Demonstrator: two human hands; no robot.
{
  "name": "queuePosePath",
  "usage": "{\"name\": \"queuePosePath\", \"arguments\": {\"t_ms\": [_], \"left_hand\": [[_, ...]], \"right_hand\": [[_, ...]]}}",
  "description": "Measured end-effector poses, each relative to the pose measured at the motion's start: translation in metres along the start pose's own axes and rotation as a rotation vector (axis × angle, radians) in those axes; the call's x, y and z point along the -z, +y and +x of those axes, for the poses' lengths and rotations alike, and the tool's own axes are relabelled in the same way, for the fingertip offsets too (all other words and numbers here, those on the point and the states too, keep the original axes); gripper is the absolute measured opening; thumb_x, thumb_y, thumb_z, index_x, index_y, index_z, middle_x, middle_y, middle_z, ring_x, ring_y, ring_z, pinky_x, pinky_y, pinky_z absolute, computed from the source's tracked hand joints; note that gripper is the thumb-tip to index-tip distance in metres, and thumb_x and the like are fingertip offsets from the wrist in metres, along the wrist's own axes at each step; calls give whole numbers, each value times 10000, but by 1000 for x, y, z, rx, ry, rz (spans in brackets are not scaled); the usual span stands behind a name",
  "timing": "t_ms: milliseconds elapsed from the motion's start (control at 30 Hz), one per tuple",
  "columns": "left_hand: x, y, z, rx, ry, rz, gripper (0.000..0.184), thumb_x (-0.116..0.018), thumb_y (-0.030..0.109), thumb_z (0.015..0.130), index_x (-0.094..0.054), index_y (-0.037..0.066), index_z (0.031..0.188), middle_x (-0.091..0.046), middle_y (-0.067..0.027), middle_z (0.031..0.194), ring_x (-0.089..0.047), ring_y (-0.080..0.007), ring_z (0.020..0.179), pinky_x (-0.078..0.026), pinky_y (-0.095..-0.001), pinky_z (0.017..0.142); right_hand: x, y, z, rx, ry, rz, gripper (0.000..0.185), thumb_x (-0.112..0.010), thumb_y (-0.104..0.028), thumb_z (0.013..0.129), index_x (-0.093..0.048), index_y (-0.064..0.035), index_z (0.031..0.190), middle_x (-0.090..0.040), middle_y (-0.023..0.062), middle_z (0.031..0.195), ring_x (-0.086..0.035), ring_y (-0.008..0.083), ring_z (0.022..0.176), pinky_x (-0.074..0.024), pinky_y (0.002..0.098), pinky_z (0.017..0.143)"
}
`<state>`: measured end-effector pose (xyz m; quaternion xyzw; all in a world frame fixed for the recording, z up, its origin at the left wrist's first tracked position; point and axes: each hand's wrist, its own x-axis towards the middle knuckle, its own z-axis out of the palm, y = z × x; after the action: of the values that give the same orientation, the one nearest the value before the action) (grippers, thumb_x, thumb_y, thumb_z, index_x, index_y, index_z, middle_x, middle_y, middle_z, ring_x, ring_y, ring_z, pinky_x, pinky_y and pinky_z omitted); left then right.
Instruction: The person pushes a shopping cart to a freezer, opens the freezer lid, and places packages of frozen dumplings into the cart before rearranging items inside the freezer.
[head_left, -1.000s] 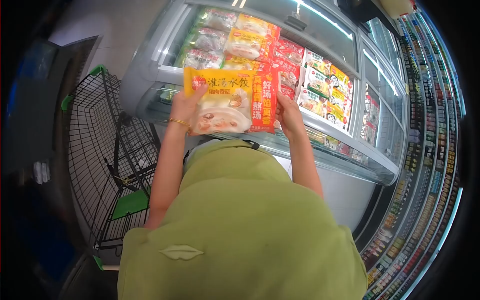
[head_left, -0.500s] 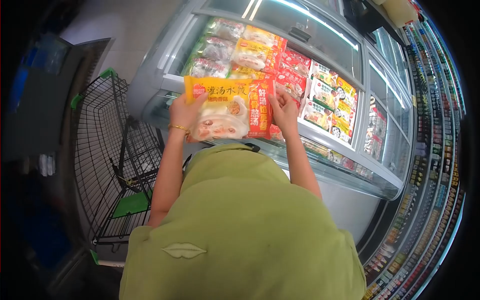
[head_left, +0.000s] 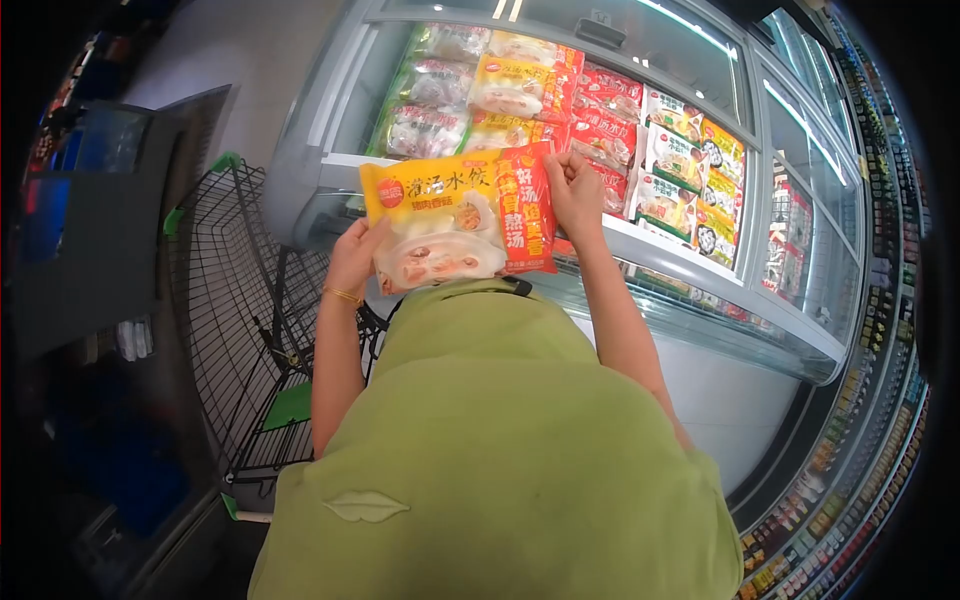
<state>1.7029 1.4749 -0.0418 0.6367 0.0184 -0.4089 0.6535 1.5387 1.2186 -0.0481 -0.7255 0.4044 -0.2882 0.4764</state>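
A yellow and red dumpling package [head_left: 445,235] is held up in front of my body, printed side toward me and slightly tilted. My left hand [head_left: 350,262] grips its lower left edge, with the thumb on the front. At the upper right corner, my right hand [head_left: 578,200] pinches the red edge between thumb and fingers. Just beyond the package, an open-fronted freezer case [head_left: 345,163] holds rows of bagged food, including similar yellow and red packages [head_left: 507,88], red packages [head_left: 603,135] and green and white bags [head_left: 428,130].
A black wire shopping cart [head_left: 235,320] with green corners stands at my left, close to the freezer. Glass freezer sections [head_left: 815,220] continue to the right. Long shelves of small goods [head_left: 870,400] curve along the far right. Dark grey panels [head_left: 90,240] stand at the far left.
The package has tilted, its right side now higher. My right hand has risen to its upper right corner, and my left hand has slid lower on the left edge.
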Motion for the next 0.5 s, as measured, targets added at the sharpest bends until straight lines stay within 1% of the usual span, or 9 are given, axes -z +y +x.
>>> {"name": "queuePosePath", "arguments": {"t_ms": [33,100,133,200,267,333,367,433,500], "left_hand": [[5,-1,-7,8,8,6,304,-671,201,854,-549,-13,1033,-639,-40,753,-595,-86,613,-469,-216,535],[12,0,-18,120,-209,222,235,-653,185,868,-572,1,990,-621,-13,726,-583,-80,594,-468,-217,514],[15,-2,-17,121,-276,358,250,-661,194,859,-604,-8,995,-639,-19,760,-597,-82,626,-477,-218,530],[2,1,-31,124,-244,374,263,-672,190,848,-617,-15,1004,-651,-32,787,-606,-85,640,-484,-218,540],[-4,4,-37,124,-217,389,278,-683,186,837,-631,-23,1012,-664,-46,813,-616,-88,655,-490,-218,551],[-1,5,-34,54,-236,502,316,-701,179,818,-638,-39,1038,-679,-78,882,-635,-98,716,-503,-216,592],[-3,5,-33,51,-238,499,316,-701,179,818,-638,-39,1038,-679,-78,882,-635,-98,716,-503,-216,592],[-5,4,-32,-78,-231,431,298,-708,179,809,-648,-35,1009,-678,-71,875,-628,-95,706,-500,-210,613],[-7,-1,-27,-93,-204,368,297,-712,179,805,-648,-31,1005,-675,-62,859,-619,-89,697,-501,-211,616]], "right_hand": [[-2,6,2,13,20,19,234,-625,-213,878,-621,19,845,-635,81,660,-578,98,572,-446,258,544],[-5,9,2,26,33,40,231,-623,-211,880,-619,19,851,-638,93,671,-591,114,579,-450,263,548],[-5,8,2,44,44,34,229,-617,-208,883,-616,19,857,-640,95,678,-595,122,582,-450,267,547],[-4,5,0,61,54,28,227,-612,-206,886,-613,20,862,-641,98,685,-599,131,585,-450,271,547],[-4,3,-1,61,75,10,211,-602,-189,893,-603,20,859,-626,87,663,-576,118,567,-443,266,538],[-4,7,-2,92,97,43,199,-597,-175,896,-598,20,859,-617,82,658,-559,110,558,-435,262,528],[-4,9,-4,119,114,77,186,-592,-162,900,-592,20,860,-607,77,653,-541,103,549,-426,258,519],[0,1,-9,128,135,64,173,-587,-152,903,-585,19,869,-602,76,655,-529,98,547,-419,255,511],[1,-2,-11,135,157,57,161,-583,-141,906,-579,18,878,-596,75,657,-517,92,544,-411,251,504]]}}
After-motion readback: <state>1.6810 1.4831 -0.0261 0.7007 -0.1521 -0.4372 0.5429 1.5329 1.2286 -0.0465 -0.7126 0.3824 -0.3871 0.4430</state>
